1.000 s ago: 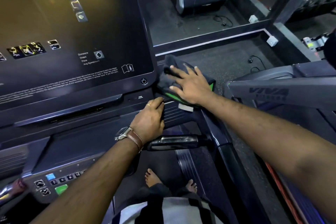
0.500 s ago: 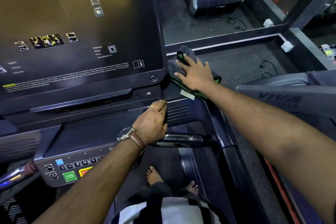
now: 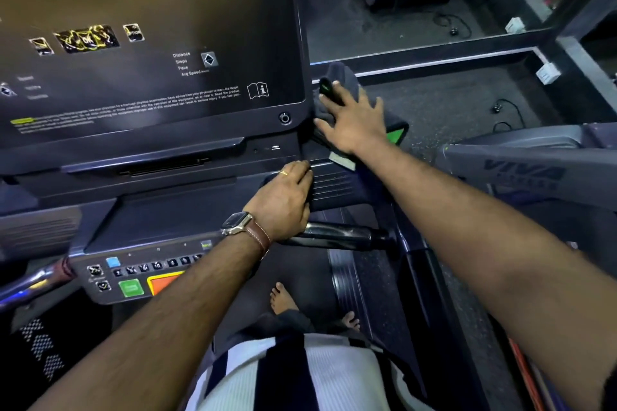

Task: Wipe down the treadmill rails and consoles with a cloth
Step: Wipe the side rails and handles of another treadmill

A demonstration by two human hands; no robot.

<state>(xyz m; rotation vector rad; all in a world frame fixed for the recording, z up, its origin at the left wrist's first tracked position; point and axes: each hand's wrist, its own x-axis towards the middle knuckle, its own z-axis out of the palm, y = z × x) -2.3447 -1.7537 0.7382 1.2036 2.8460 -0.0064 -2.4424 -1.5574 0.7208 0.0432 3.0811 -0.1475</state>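
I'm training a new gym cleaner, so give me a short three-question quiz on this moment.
1. True or false: the right hand presses the cloth with flat fingers.
2. Where does the left hand rest? A) green button B) ribbed console panel C) screen
3. Fill in: the left wrist wears a ____.
Key: 1 true; 2 B; 3 watch.

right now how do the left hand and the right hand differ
The right hand presses the cloth flat beside the screen; the left hand rests bare on the ribbed panel below. The left hand wears a watch and ring; the right hand shows neither. Both lie with fingers fairly straight.
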